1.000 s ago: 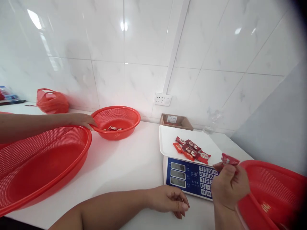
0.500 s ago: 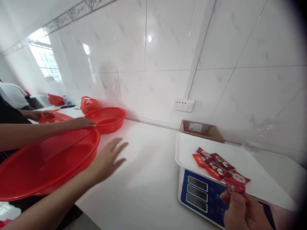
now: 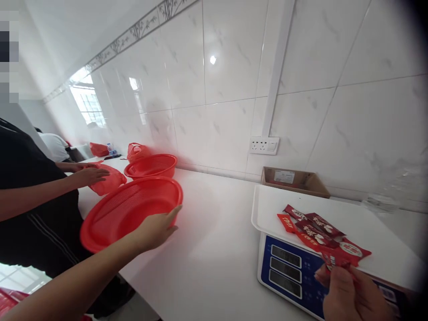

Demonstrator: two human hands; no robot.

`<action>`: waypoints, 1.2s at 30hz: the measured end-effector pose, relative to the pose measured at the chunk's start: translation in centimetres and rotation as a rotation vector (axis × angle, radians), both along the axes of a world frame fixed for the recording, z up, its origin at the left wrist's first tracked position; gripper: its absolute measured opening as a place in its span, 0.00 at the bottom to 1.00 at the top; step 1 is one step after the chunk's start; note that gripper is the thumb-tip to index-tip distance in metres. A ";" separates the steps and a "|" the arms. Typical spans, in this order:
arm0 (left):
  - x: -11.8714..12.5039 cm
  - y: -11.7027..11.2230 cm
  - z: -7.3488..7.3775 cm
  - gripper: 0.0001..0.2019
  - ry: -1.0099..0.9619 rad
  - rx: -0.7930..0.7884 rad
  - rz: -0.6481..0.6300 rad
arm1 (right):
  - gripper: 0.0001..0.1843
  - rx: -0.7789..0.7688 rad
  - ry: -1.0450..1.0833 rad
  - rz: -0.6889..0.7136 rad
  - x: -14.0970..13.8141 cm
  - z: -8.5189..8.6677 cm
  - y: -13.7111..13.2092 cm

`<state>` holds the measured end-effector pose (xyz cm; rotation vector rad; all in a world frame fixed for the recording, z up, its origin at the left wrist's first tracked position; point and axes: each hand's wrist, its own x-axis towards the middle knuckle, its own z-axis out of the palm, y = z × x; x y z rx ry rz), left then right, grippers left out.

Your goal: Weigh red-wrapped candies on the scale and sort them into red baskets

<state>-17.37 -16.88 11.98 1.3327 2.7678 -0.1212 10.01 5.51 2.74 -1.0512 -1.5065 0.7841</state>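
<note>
My left hand [image 3: 154, 232] grips the right rim of a large red plastic basket [image 3: 113, 214], which tilts at the table's left edge. With its thumb and fingers, my right hand [image 3: 349, 292] pinches a small red snack packet [image 3: 331, 260] at the front of the scale. Several red and maroon snack packets [image 3: 316, 229] lie in a loose heap on the white pan of the scale [image 3: 281, 267], touching or close to the held one. The scale's blue panel has three display windows, too blurred to read.
Beside the basket, a co-worker in black handles a red plastic bag [image 3: 107, 180]. A second red basket [image 3: 152, 166] and a tied red bag [image 3: 137, 151] stand along the wall. An open cardboard box [image 3: 296, 180] sits behind the scale, below a wall socket [image 3: 264, 145].
My left hand has closed on the large basket's rim, and the basket has shifted right. The co-worker's hand has left that basket for the red bag. My right hand still pinches its packet.
</note>
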 end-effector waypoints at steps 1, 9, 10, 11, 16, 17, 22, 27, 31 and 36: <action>0.7 1.0 0.1 0.29 -0.022 -0.007 -0.067 | 0.23 0.001 -0.021 -0.015 0.0 0.2 -0.1; 3.2 8.4 0.1 0.28 -0.018 -0.049 -0.474 | 0.26 -0.021 0.020 -0.069 -0.1 0.7 0.6; 3.2 9.1 0.2 0.28 -0.029 -0.053 -0.515 | 0.26 -0.020 0.020 -0.074 -0.1 0.7 0.7; 3.1 9.9 0.3 0.29 -0.048 -0.057 -0.557 | 0.27 -0.017 0.016 -0.077 -0.1 0.8 0.7; 3.5 12.7 0.8 0.34 -0.122 -0.084 -0.653 | 0.29 0.014 0.026 -0.068 -0.1 0.5 0.9; 3.8 13.1 0.9 0.35 -0.107 -0.074 -0.649 | 0.29 0.016 0.034 -0.061 -0.1 0.4 1.0; 5.4 16.1 1.1 0.33 0.015 0.143 -0.791 | 0.28 0.012 0.092 -0.037 -0.3 0.5 1.0; 8.2 21.2 0.2 0.37 -0.160 0.135 -0.991 | 0.29 0.010 0.117 -0.052 -0.3 1.0 1.0; 10.8 25.6 -1.2 0.46 -0.261 0.129 -0.971 | 0.30 -0.001 0.169 -0.096 0.0 1.1 1.3; 12.3 28.9 -2.5 0.46 -0.167 0.171 -0.930 | 0.29 0.000 0.193 -0.115 0.3 1.1 1.7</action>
